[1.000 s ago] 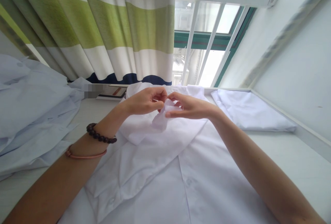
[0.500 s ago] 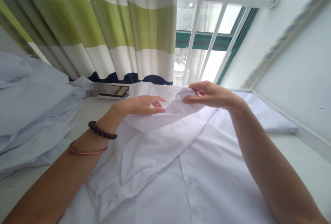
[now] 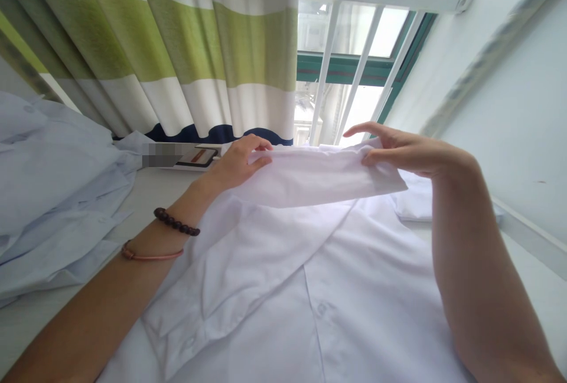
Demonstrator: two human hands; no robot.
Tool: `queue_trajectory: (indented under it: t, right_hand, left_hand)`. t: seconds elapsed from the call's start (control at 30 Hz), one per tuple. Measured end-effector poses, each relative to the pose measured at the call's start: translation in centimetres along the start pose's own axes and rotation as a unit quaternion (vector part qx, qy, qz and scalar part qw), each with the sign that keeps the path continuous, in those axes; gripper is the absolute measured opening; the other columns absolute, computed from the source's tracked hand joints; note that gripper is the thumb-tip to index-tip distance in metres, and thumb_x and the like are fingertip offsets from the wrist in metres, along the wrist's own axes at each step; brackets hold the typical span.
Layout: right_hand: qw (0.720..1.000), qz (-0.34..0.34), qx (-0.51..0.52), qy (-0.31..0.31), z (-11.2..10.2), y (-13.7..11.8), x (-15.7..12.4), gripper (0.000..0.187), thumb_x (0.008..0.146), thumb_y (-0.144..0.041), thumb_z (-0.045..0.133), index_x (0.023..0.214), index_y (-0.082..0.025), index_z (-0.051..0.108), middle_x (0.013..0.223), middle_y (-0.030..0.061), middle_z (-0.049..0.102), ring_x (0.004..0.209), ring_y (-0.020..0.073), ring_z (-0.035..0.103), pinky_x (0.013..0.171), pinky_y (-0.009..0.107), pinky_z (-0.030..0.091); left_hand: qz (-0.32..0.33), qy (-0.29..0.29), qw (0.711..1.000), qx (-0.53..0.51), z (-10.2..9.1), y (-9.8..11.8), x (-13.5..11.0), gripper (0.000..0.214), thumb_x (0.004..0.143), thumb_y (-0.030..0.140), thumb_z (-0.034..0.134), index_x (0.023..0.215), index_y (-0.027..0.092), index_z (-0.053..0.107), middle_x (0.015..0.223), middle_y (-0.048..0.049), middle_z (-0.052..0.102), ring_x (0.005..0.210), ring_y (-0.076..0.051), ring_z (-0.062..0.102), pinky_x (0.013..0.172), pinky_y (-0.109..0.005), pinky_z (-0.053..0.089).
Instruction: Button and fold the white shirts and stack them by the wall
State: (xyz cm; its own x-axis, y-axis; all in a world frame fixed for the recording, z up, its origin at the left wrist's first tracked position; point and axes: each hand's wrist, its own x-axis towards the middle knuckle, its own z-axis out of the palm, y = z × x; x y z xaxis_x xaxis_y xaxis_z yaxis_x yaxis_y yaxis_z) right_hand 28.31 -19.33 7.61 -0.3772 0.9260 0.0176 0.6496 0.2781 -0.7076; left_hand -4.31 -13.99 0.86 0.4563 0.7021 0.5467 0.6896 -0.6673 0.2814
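To the left of the white shirt (image 3: 376,265), a heap of clothes (image 3: 57,176) is piled on the counter (image 3: 155,188); on the right, a folded cloth (image 3: 415,197) is partly hidden by the right arm. Near the curtain (image 3: 186,41), a flat object (image 3: 199,157) is blurred at one end. The shirt's far flap (image 3: 305,179), bunched a second ago, is now stretched wide, pinched by the left hand (image 3: 261,153) and right hand (image 3: 363,144).

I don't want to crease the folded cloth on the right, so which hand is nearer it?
Right. Your right hand is raised close beside the folded cloth; your left hand is farther off, left across the shirt.
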Motion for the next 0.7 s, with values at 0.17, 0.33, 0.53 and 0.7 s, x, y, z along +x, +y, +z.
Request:
queue_trajectory:
  t: [0.17,0.33,0.53,0.7]
  right_hand:
    - [0.991,0.048,-0.126,-0.015,-0.5,3.3,1.5,0.023,0.071,-0.032,0.066,0.093,-0.026,0.070,0.089,0.0057,0.070,0.072,0.0221,0.064,0.055,0.030,0.051]
    - [0.994,0.042,-0.094,-0.042,0.2,5.3,2.7,0.019,0.066,-0.029,0.070,0.083,-0.022,0.069,0.078,0.0069,0.069,0.064,0.0219,0.065,0.050,0.031,0.053]
    - [0.987,0.018,0.129,0.098,0.8,2.5,2.2,0.032,0.071,-0.031,0.067,0.101,-0.022,0.061,0.081,0.0045,0.065,0.062,0.0157,0.060,0.048,0.026,0.050]
    - [0.946,-0.064,0.256,0.190,1.7,1.6,3.3,0.032,0.072,-0.032,0.067,0.100,-0.021,0.058,0.074,0.0005,0.059,0.056,0.0127,0.057,0.046,0.026,0.049]
  left_hand:
    - [0.022,-0.049,0.998,0.028,0.2,-0.3,-0.3,0.027,0.086,0.031,0.047,0.106,0.018,0.059,0.102,-0.0076,0.058,0.090,-0.019,0.056,0.086,-0.032,0.044]
    - [-0.054,-0.292,0.955,0.005,-2.3,2.1,-0.4,0.022,0.078,0.038,0.054,0.085,0.020,0.065,0.077,-0.0018,0.064,0.064,-0.014,0.057,0.056,-0.022,0.040]
    - [-0.226,-0.397,0.886,0.076,-4.9,0.0,-0.8,0.026,0.061,0.044,0.069,0.059,0.018,0.063,0.053,-0.0039,0.061,0.046,-0.016,0.053,0.043,-0.024,0.035]
    - [-0.313,-0.382,0.864,0.099,-4.1,-3.3,-1.6,0.042,0.060,0.055,0.072,0.068,0.016,0.060,0.059,-0.0056,0.066,0.045,-0.016,0.056,0.043,-0.025,0.039]
